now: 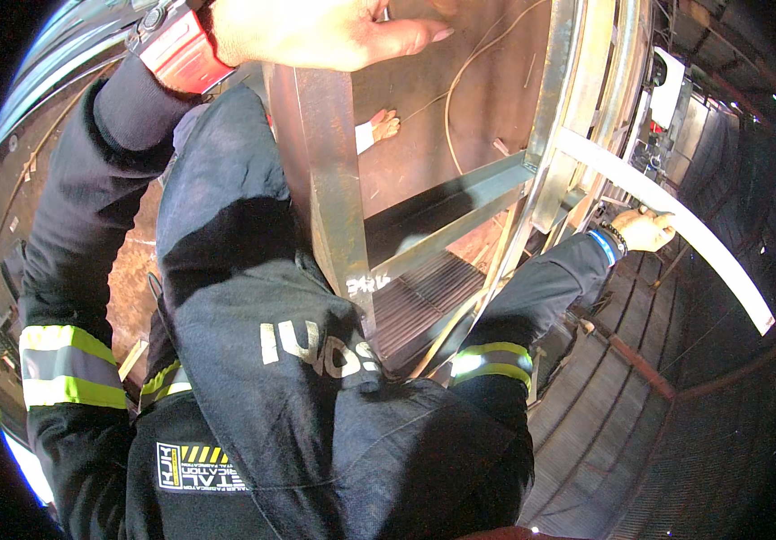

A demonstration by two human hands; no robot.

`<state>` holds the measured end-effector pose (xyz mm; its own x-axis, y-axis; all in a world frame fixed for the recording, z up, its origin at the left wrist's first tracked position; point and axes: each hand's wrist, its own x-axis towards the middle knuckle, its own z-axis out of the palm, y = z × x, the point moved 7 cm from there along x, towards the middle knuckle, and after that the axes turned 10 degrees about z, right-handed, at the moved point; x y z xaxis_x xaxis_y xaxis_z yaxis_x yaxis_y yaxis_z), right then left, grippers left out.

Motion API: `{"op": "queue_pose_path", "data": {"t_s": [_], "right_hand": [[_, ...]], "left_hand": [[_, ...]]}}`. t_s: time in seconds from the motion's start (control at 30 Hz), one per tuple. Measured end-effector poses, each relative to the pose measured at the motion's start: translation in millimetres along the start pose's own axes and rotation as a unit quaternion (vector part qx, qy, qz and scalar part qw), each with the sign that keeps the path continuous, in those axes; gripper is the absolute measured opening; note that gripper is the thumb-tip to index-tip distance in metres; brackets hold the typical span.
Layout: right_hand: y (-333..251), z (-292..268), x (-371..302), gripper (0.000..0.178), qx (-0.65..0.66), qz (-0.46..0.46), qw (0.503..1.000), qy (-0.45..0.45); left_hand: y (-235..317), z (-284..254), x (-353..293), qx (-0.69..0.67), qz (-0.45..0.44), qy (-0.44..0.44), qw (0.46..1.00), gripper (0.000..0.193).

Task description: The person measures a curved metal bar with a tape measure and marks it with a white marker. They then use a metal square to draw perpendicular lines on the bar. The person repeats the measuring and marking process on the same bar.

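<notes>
My left hand [329, 34], with a red-banded watch [185, 56] on the wrist, is at the top over a brown steel beam [316, 153]. Its thumb is stretched out, and the other fingers are partly cut off by the upper edge. The hand looks to rest on or just above the beam; contact is unclear. Out to the right, my right hand [642, 230] is closed on a long, flat white strip [620, 169]. One end of the strip lies by the steel frame rails [577, 99]; the other reaches right and down.
A steel crossbar [451, 202] joins the beam to the rails. Beneath it lie a brown floor [487, 108], a ribbed dark sheet [419, 306] and a thin cable [449, 112]. Fingers or toes of a person [386, 123] show beyond the beam. Dark corrugated sheeting [622, 378] fills the right.
</notes>
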<state>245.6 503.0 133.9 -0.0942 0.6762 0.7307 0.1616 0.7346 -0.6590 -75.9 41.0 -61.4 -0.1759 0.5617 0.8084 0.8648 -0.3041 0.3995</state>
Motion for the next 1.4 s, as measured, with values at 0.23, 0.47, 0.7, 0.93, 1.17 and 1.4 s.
{"op": "queue_pose_path", "data": {"t_s": [0.23,0.47,0.7,0.93,1.17,1.4], "right_hand": [[1,2,-1,0.022,0.021,0.026,0.999,-0.014],[-1,5,2,0.022,0.011,0.01,1.0,0.003],[0,3,1,0.025,0.019,0.019,1.0,0.015],[0,1,3,0.027,0.028,0.007,1.0,-0.007],[2,1,6,0.032,0.024,-0.012,0.999,-0.029],[5,0,7,0.032,0.038,0.007,0.999,-0.014]], "left_hand": [[3,-1,3,0.0,-0.002,-0.005,1.0,0.013],[7,-3,3,0.021,0.035,0.005,0.999,0.014],[4,-3,2,-0.003,0.034,0.022,0.999,0.015],[3,-2,3,0.012,0.011,-0.007,1.0,0.016],[2,0,2,0.008,0.002,-0.01,1.0,0.016],[3,-1,3,0.018,0.001,-0.018,1.0,0.016]]}}
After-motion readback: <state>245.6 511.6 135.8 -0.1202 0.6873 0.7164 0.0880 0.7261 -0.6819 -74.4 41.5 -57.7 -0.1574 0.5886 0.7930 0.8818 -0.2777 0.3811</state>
